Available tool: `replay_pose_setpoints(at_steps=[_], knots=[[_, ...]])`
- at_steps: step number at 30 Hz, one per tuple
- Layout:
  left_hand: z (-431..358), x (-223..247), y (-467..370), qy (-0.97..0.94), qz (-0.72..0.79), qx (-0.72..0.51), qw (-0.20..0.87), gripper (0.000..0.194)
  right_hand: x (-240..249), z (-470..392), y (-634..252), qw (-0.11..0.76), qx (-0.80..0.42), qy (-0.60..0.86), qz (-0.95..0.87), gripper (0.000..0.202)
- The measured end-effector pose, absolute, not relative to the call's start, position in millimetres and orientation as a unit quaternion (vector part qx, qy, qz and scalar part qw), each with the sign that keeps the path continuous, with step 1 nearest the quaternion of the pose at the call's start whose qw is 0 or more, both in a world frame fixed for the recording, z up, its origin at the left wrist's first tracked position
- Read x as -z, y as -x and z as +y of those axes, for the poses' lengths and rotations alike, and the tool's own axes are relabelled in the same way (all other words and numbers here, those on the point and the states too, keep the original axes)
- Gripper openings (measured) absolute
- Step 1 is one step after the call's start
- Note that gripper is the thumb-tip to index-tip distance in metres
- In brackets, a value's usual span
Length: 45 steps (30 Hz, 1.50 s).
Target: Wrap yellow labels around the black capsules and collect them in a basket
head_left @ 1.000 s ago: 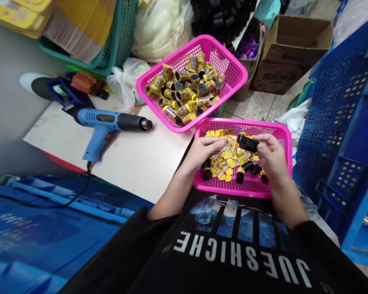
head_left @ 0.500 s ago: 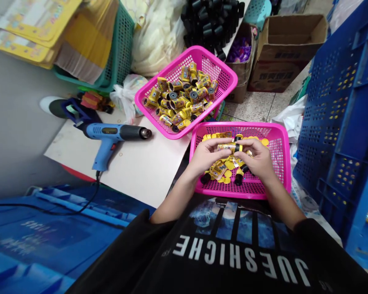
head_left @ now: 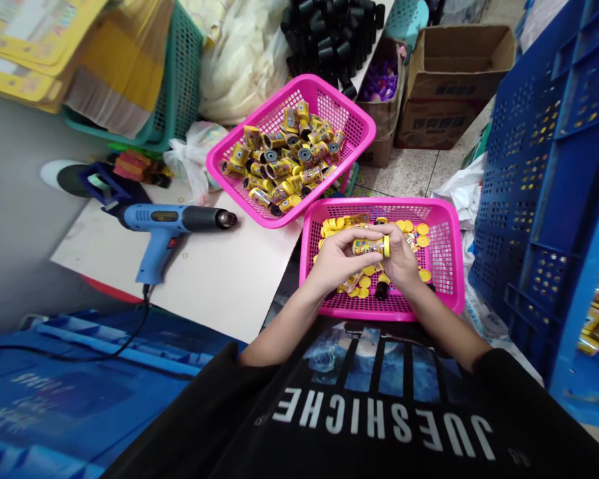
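Note:
Over the front pink basket (head_left: 453,266), my two hands hold a small bottle (head_left: 364,247) with a yellow printed label and a yellow cap. It lies on its side. My left hand (head_left: 333,261) is closed around its left end, thumb below and fingers above. At the capped end, my right hand (head_left: 400,261) is closed with its fingertips against the cap. Below them in the basket lie flat yellow caps (head_left: 423,229), printed yellow wrappers and a black-bodied bottle (head_left: 381,289). My hands hide part of the contents.
Behind to the left, a second pink basket (head_left: 213,159) is heaped with labelled bottles (head_left: 279,167). A blue heat gun (head_left: 162,229) lies on the white table (head_left: 229,279), its cord trailing left. Tall blue crates (head_left: 524,166) stand right; cardboard boxes (head_left: 439,123) stand behind.
My hands have come closer together on the bottle, and my right hand now wraps the capped end. The dark band beside the cap no longer shows. The whole view has shifted slightly.

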<state>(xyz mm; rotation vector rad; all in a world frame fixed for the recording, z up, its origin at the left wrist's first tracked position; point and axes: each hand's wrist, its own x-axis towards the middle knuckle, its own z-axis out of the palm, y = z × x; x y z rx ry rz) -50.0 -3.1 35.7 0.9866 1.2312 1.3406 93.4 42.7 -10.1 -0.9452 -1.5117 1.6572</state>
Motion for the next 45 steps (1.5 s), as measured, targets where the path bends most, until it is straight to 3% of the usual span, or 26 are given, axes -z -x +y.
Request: replay_pose_setpoints(at_steps=[4, 7, 11, 19, 22, 25, 28, 31, 35, 42, 45], knots=[[-5.0, -33.5, 54.3, -0.423, 0.518, -0.547, 0.503, 0.039, 4.9, 48.0, -95.0, 0.353, -0.635, 0.345, -0.594, 0.070], [-4.6, -34.9, 56.4, -0.441, 0.490, -0.568, 0.492, 0.042, -1.1, 53.9, -96.4, 0.308, -0.696, 0.306, -0.573, 0.066], [-4.3, -36.3, 55.8, -0.464, 0.502, -0.568, 0.458, 0.040, -4.4, 57.7, -96.5, 0.252, -0.734, 0.294, -0.558, 0.074], [1.3, -42.0, 69.4, -0.484, 0.506, -0.571, 0.429, 0.041, -12.9, 75.6, -81.1, 0.263, -0.729, 0.250, -0.580, 0.079], [17.2, -57.2, 108.7, -0.497, 0.555, -0.575, 0.339, 0.044, -14.0, 94.3, -71.0, 0.239, -0.665, 0.276, -0.651, 0.073], [26.6, -64.6, 155.6, -0.484, 0.641, -0.554, 0.218, 0.052, -1.8, 101.8, -56.7, 0.207, -0.539, 0.333, -0.746, 0.040], [18.6, -53.6, 178.5, -0.488, 0.669, -0.529, 0.189, 0.044, 18.5, 89.5, -40.4, 0.086, -0.440, 0.271, -0.852, 0.017], [0.7, -33.4, 172.0, -0.521, 0.665, -0.481, 0.235, 0.024, 33.4, 67.2, -26.2, 0.007, -0.347, 0.170, -0.922, 0.031], [-16.2, -16.2, 156.8, -0.515, 0.674, -0.462, 0.259, 0.024, 39.3, 54.1, -18.3, -0.018, -0.293, 0.126, -0.948, 0.044], [-19.3, -5.3, 158.8, -0.532, 0.661, -0.445, 0.286, 0.023, 44.1, 96.7, -61.5, -0.007, -0.143, 0.421, -0.895, 0.025], [-14.3, -1.5, 148.6, -0.546, 0.638, -0.452, 0.301, 0.022, 40.1, 111.4, -79.7, -0.029, -0.218, 0.407, -0.887, 0.018]])
